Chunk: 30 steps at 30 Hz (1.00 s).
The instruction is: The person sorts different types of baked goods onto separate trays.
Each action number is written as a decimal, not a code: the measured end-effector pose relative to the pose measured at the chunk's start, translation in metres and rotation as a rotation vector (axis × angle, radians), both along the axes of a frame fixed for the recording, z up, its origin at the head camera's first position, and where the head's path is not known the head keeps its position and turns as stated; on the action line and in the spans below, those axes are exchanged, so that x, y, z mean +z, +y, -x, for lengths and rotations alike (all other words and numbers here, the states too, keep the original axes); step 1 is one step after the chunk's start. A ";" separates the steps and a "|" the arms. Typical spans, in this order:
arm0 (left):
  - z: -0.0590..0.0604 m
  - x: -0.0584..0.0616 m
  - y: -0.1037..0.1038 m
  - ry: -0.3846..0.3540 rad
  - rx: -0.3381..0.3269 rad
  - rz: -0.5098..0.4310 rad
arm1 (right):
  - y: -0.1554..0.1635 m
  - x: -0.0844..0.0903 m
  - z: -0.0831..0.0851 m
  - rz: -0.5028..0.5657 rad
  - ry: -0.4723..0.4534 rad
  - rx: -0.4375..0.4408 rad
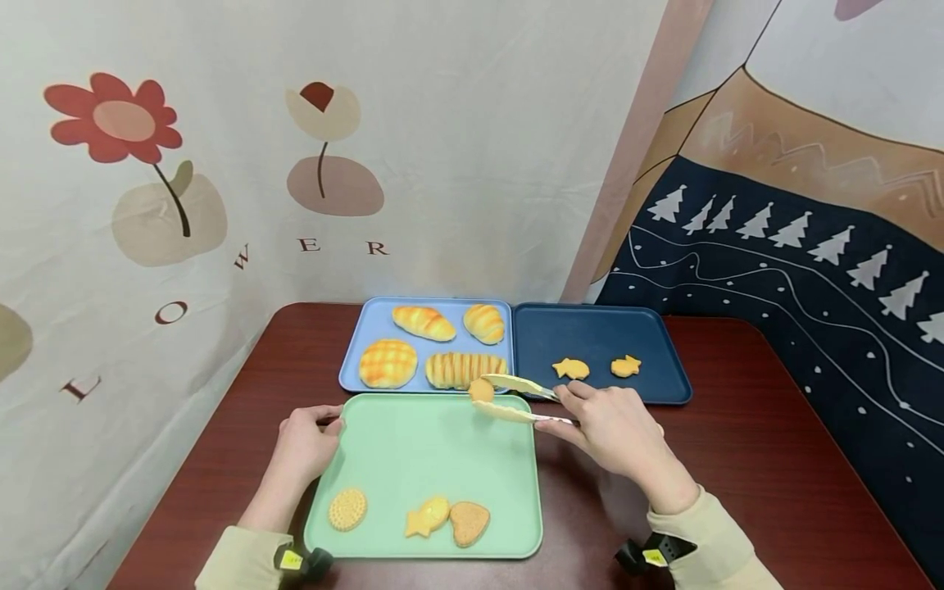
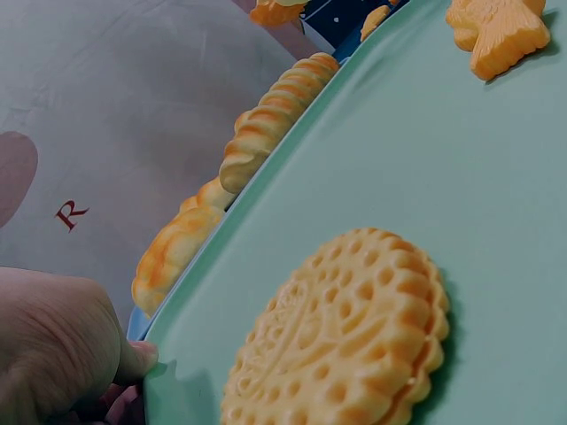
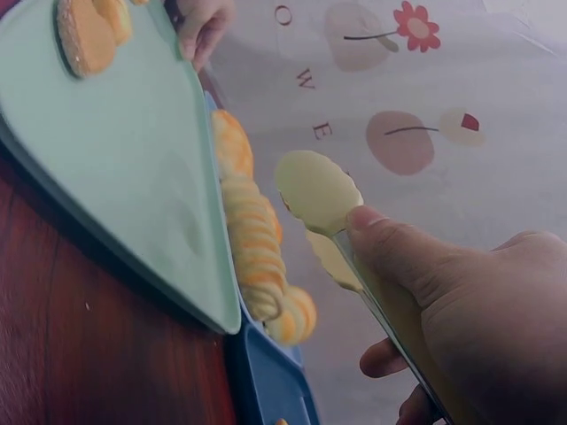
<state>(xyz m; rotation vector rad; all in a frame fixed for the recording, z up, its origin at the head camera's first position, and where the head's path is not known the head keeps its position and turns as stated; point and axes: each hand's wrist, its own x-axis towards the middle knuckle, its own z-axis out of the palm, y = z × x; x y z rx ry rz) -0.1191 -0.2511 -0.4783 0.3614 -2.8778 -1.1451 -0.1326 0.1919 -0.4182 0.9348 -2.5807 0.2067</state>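
My right hand (image 1: 615, 426) holds a pair of tongs (image 1: 519, 383) with cream-coloured tips over the far right corner of the green tray (image 1: 435, 451). Between the tips sits a small round biscuit (image 1: 481, 390); it is hidden in the right wrist view. At the tray's far left corner my left hand (image 1: 306, 442) grips the rim, its thumb on the edge. On the green tray lie a round, dotted biscuit (image 2: 341, 332), a yellow fish-like biscuit (image 1: 436, 511) and a brown heart-shaped biscuit (image 1: 469, 524), the last two side by side.
Behind the green tray, a light blue tray (image 1: 354, 360) bears several breads, among them a ridged loaf (image 1: 463, 371). Beside it, a dark blue tray (image 1: 590, 332) holds two fish-shaped biscuits (image 1: 571, 369). A printed curtain (image 1: 472, 164) hangs behind the brown table (image 1: 745, 459).
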 end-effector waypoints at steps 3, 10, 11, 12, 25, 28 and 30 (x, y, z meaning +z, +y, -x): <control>0.000 0.000 0.000 -0.001 0.001 0.001 | 0.005 0.001 0.002 -0.010 -0.012 -0.019; 0.000 0.000 0.000 0.011 -0.007 0.000 | 0.016 0.002 0.007 -0.019 -0.064 -0.070; 0.000 0.000 0.000 0.015 -0.008 0.002 | 0.018 0.003 0.008 -0.021 -0.069 -0.077; 0.000 0.000 0.000 0.018 -0.009 0.003 | 0.019 0.003 0.009 -0.023 -0.077 -0.083; 0.001 -0.003 -0.002 0.015 0.000 0.018 | 0.041 0.000 0.019 -0.034 -0.112 -0.138; 0.000 -0.003 -0.002 0.015 -0.002 0.020 | 0.045 0.000 0.022 -0.034 -0.112 -0.145; 0.000 -0.003 -0.001 0.013 -0.001 0.020 | 0.049 -0.001 0.025 -0.036 -0.113 -0.153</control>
